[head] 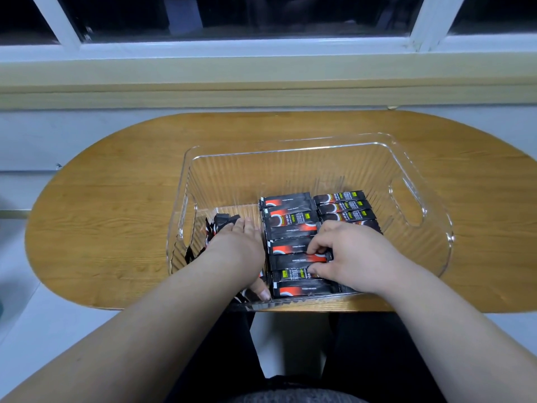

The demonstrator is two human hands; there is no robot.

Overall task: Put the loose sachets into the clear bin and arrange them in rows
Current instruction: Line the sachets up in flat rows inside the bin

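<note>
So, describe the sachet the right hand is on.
Find the clear plastic bin on the oval wooden table. In its middle row, third from the near wall, lies a black sachet with a red end. Only it is pinched by fingers of the right hand.

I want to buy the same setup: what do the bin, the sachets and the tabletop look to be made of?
Bin: clear rigid plastic, glossy; see-through ribbed walls catch bright highlights. Sachets: thin printed film, maybe foil-lined, slightly shiny; crimped sealed ends. Tabletop: wood or wood-look laminate, smooth satin; grain lines show, but which one is unclear.
</note>
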